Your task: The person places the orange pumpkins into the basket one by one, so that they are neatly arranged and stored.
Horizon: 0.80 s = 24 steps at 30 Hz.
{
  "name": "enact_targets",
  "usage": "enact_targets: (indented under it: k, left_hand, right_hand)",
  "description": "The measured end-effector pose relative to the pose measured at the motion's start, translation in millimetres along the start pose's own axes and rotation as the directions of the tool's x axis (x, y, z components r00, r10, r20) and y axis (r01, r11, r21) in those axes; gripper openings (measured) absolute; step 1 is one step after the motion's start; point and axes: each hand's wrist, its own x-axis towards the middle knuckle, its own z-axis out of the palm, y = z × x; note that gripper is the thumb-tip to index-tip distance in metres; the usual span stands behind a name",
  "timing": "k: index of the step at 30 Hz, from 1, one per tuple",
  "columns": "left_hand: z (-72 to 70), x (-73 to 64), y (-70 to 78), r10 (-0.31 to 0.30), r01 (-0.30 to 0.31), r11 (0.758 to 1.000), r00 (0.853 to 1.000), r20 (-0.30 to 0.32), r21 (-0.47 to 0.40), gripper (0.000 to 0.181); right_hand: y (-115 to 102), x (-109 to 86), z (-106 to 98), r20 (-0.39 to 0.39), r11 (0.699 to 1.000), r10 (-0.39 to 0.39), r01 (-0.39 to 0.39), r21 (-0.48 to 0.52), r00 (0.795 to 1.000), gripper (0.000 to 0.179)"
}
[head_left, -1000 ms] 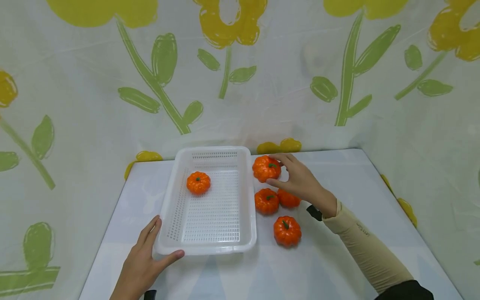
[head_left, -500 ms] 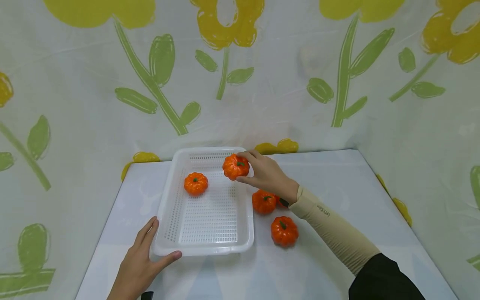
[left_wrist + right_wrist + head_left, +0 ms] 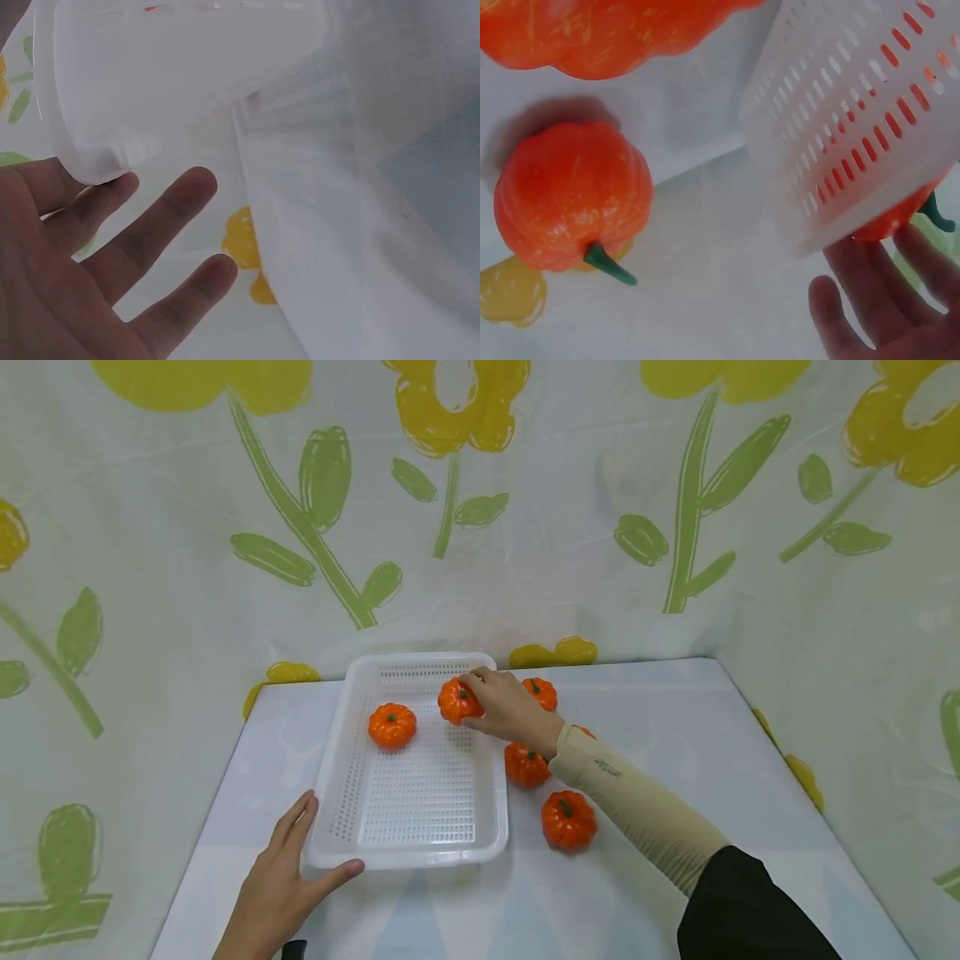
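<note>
One small pumpkin (image 3: 457, 701), likely light, rigid and glossy-slick, sits pinched around its ribbed sides by the right hand (image 3: 510, 710) over the basket (image 3: 408, 853), which the flat, loose-fingered left hand (image 3: 281, 881) steadies.

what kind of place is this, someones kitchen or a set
Probably a staged tabletop set, not a kitchen: a flower-print cloth hangs as backdrop round a white table, which carries only a white basket and small orange pumpkins.
</note>
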Motion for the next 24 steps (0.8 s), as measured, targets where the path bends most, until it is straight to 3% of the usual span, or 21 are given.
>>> enact_targets:
  k: [8, 16, 24]
  left_hand:
    - [-1.0, 0.2, 1.8, -0.024, 0.024, 1.0, 1.0, 0.02, 0.004, 0.13]
    - [0.6, -0.4, 0.3, -0.02, 0.02, 1.0, 1.0, 0.008, 0.001, 0.13]
    - [1.1, 0.6, 1.0, -0.027, 0.027, 1.0, 1.0, 0.014, -0.002, 0.13]
  right_hand:
    - [-5, 11.0, 16, 0.138, 0.993, 0.034, -0.018, -0.113, 0.99, 0.065]
    - [-12, 18.1, 23, 0.209, 0.974, 0.026, 0.022, -0.227, 0.978, 0.065]
    - [-16, 19.7, 30, 0.301, 0.944, 0.057, 0.046, -0.326, 0.952, 0.068]
